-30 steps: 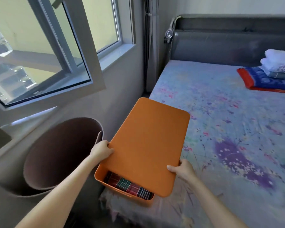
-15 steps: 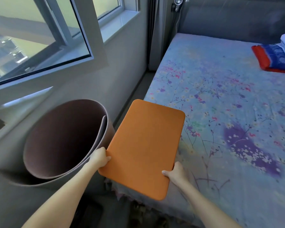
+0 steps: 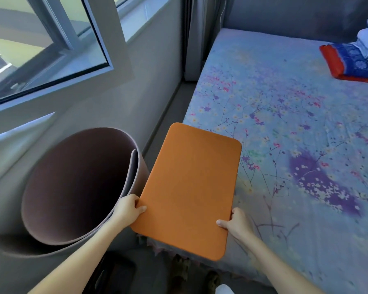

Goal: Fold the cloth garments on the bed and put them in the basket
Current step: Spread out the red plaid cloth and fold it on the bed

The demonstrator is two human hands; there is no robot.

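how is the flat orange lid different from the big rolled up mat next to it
The flat orange rectangular lid is bright orange; the large rolled brownish-grey mat is dull and dark inside. The lid lies flat as a rigid panel, while the mat curls into an open tube. The left hand and right hand grip the lid's near corners; neither grips the mat, which sits by the wall. Both look smooth and plain.
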